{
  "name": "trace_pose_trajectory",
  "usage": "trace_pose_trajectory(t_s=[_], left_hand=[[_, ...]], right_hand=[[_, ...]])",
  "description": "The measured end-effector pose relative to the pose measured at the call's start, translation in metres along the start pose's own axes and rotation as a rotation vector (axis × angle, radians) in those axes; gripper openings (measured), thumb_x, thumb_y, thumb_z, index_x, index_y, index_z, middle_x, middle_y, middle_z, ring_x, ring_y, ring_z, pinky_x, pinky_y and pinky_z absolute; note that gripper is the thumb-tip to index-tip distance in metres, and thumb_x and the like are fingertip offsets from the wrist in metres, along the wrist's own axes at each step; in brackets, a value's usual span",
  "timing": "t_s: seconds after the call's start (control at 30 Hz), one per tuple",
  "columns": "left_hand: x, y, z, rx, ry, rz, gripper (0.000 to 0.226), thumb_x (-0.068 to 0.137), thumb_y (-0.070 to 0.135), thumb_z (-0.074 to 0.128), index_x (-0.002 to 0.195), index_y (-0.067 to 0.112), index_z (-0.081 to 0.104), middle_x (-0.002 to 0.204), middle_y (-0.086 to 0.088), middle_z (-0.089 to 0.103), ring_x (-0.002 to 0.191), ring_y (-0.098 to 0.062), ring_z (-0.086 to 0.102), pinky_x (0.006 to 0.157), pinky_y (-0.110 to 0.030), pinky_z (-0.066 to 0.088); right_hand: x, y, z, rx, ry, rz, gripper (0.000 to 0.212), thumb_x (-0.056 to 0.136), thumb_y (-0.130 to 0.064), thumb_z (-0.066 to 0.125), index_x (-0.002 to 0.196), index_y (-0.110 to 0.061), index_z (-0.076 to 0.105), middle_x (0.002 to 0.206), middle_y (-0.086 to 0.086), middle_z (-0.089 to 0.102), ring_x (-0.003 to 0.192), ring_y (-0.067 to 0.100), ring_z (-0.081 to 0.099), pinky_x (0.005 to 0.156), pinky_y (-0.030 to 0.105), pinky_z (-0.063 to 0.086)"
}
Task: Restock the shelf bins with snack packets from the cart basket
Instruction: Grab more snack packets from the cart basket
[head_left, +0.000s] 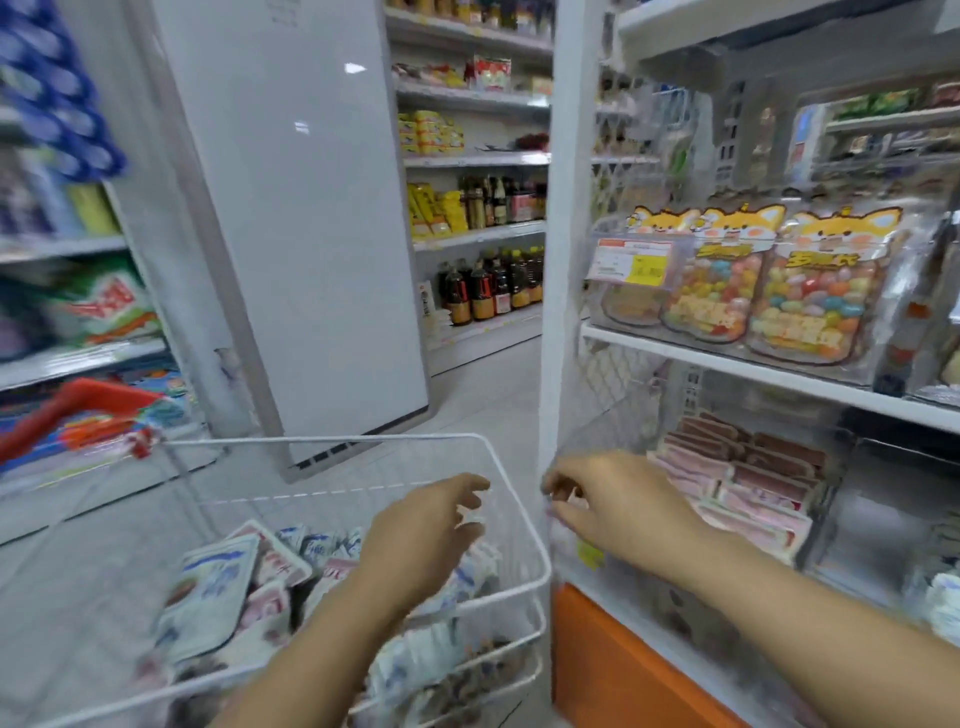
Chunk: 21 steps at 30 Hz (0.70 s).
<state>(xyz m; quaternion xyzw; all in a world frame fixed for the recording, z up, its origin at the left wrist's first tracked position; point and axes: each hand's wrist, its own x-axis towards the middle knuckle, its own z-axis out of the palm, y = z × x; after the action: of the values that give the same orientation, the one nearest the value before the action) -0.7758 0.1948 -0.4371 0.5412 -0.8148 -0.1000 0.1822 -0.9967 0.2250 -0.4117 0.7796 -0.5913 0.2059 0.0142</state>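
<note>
Plastic contact, right fingers (558, 486): bent and narrow at the front corner of the clear shelf bin (597, 415), lower right of centre. They seem to pinch its rim, but blur leaves this uncertain.
Left fingers (470, 488): loosely curved and moderately apart over the basket. Cannot tell whether a packet is held.
Right hand (618, 501): reaches across from lower right, at the bin front.
Left hand (421, 540): bottom centre, above the packets.
Snack packets (218, 577): white, blue and pink, heaped in the wire cart basket (332, 440), lower left.
Bin contents: pink packets (753, 483) in rows towards the back, with the front part looking bare.
Shelf above: candy bags (810, 296).
Progress (judgement): early to middle. The bin is partly stocked and many packets are left to move.
</note>
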Motion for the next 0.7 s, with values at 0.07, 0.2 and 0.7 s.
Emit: trace_pose_trajectory(t_s=[0.07, 0.2, 0.7], left_hand=[[-0.023, -0.029, -0.021, 0.002, 0.042, -0.076, 0.038, 0.094, 0.034, 0.062, 0.128, 0.045, 0.05, 0.114, 0.026, 0.063, 0.097, 0.004, 0.062, 0.086, -0.028, 0.051], [-0.065, -0.078, -0.059, 0.035, 0.099, -0.218, 0.037, 0.094, 0.03, 0.062, 0.127, 0.043, 0.051, 0.113, 0.025, 0.063, 0.096, 0.003, 0.062, 0.082, -0.028, 0.052], [-0.096, -0.104, -0.069, 0.113, 0.154, -0.34, 0.045, 0.098, 0.033, 0.053, 0.141, 0.04, 0.042, 0.132, 0.015, 0.059, 0.118, -0.009, 0.057, 0.092, -0.033, 0.049]], right_hand=[[0.01, -0.027, 0.01, 0.04, -0.062, -0.049, 0.022, 0.09, -0.039, 0.063, 0.111, -0.032, 0.067, 0.102, -0.014, 0.071, 0.1, 0.008, 0.062, 0.072, 0.022, 0.036], [0.033, -0.068, 0.045, 0.141, -0.261, -0.089, 0.023, 0.087, -0.039, 0.067, 0.108, -0.03, 0.068, 0.095, -0.014, 0.07, 0.093, 0.007, 0.061, 0.078, 0.025, 0.047], [0.114, -0.152, 0.152, 0.183, -0.725, 0.062, 0.074, 0.091, -0.043, 0.065, 0.151, -0.016, 0.031, 0.15, 0.007, 0.045, 0.127, 0.025, 0.051, 0.103, 0.035, 0.042]])
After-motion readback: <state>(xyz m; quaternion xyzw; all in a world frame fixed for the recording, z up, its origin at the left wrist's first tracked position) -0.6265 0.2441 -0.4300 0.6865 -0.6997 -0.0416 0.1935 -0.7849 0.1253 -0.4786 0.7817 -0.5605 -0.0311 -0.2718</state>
